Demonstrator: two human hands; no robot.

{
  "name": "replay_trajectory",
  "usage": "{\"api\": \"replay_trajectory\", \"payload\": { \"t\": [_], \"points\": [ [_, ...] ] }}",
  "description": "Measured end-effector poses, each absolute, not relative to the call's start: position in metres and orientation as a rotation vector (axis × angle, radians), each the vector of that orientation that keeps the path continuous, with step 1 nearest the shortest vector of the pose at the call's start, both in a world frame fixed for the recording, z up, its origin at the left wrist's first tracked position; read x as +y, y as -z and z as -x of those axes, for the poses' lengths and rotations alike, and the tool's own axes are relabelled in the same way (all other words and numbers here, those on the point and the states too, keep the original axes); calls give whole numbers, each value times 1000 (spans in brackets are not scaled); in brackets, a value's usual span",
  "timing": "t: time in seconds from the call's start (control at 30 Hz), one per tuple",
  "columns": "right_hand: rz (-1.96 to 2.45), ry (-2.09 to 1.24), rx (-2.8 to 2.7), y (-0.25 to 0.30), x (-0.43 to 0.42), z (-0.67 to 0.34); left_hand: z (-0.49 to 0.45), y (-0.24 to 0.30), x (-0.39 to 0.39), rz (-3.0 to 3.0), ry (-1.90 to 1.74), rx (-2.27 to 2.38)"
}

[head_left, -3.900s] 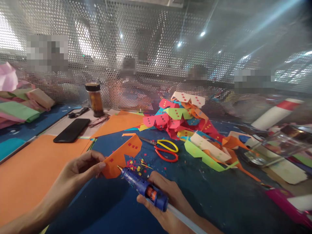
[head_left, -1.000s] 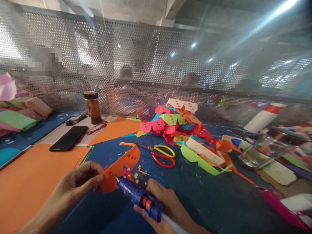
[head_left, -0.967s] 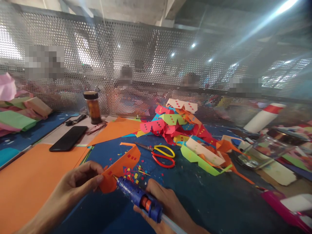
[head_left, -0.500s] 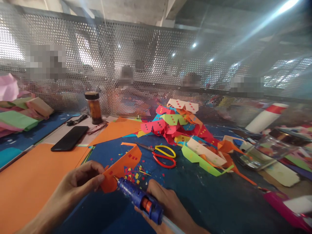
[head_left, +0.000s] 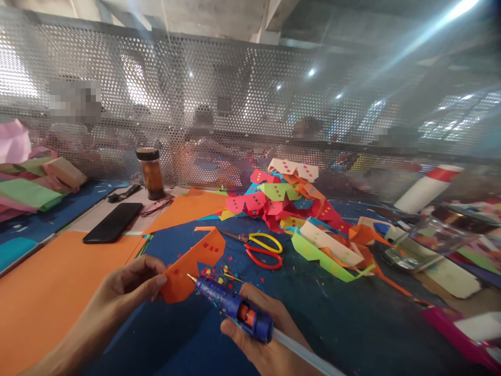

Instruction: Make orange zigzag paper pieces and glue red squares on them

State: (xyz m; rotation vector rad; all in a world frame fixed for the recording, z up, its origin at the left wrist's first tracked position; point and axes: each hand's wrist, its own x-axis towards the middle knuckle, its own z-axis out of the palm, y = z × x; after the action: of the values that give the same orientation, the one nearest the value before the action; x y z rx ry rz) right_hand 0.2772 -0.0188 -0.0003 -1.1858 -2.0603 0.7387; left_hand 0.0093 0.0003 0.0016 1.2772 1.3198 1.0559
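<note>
Between its thumb and fingers, my left hand (head_left: pixel 136 292) pinches one end of an orange paper cutout (head_left: pixel 195 258) shaped like glasses, with small red squares on it. My right hand (head_left: pixel 270 324) grips a blue hot glue gun (head_left: pixel 233 303), a clear glue stick (head_left: pixel 303 350) poking out of its back. The nozzle points at the cutout's face near my left fingers; whether it touches cannot be made out. Beyond the cutout lie scissors (head_left: pixel 266 250) with one yellow and one red handle. Tiny coloured paper bits (head_left: pixel 223 274) are scattered beside the cutout.
Paper cutouts (head_left: pixel 279 193) are heaped at the back by a perforated metal screen (head_left: pixel 235 99). On the left are orange sheets (head_left: pixel 70 292), a black phone (head_left: pixel 112 223) and a brown-filled jar (head_left: pixel 152 175). A clear glass jar (head_left: pixel 426 240) tilts at the right.
The glue gun has shifted right and slightly up, its nozzle moving along the orange cutout from near my left thumb. The cutout has moved slightly.
</note>
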Motion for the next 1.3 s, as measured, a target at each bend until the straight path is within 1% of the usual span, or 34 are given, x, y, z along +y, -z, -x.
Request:
{"api": "replay_trajectory", "payload": {
  "t": [0.13, 0.23, 0.3, 0.47, 0.6, 0.8, 0.97, 1.1, 1.3],
  "points": [
    [1244, -805, -1961, 11, -19, -281, -7, 1, 3, -1248, -1076, 1351],
    [1431, -926, -1819, 19, -21, -285, -3, 6, 5, -1219, -1113, 1390],
    [1537, -1024, -1756, 16, -21, -285, 0, 8, 7, -1205, -1141, 1414],
    [1524, -1152, -1749, -4, -16, -281, 2, 9, 12, -1113, -1226, 1434],
    [1548, -1169, -1717, -9, -12, -281, 6, 8, 15, -996, -1305, 1400],
    [1559, -1170, -1779, -1, -7, -283, 23, 8, 12, -853, -1312, 1413],
    [1543, -1112, -1898, 3, -2, -282, 25, 4, 13, -974, -1411, 1423],
    [1501, -1155, -1894, -1, 6, -279, 25, 4, 15, -998, -1382, 1415],
    [1363, -1161, -1972, -13, 27, -262, 34, 9, 19, -1062, -1460, 1397]
  ]
}}
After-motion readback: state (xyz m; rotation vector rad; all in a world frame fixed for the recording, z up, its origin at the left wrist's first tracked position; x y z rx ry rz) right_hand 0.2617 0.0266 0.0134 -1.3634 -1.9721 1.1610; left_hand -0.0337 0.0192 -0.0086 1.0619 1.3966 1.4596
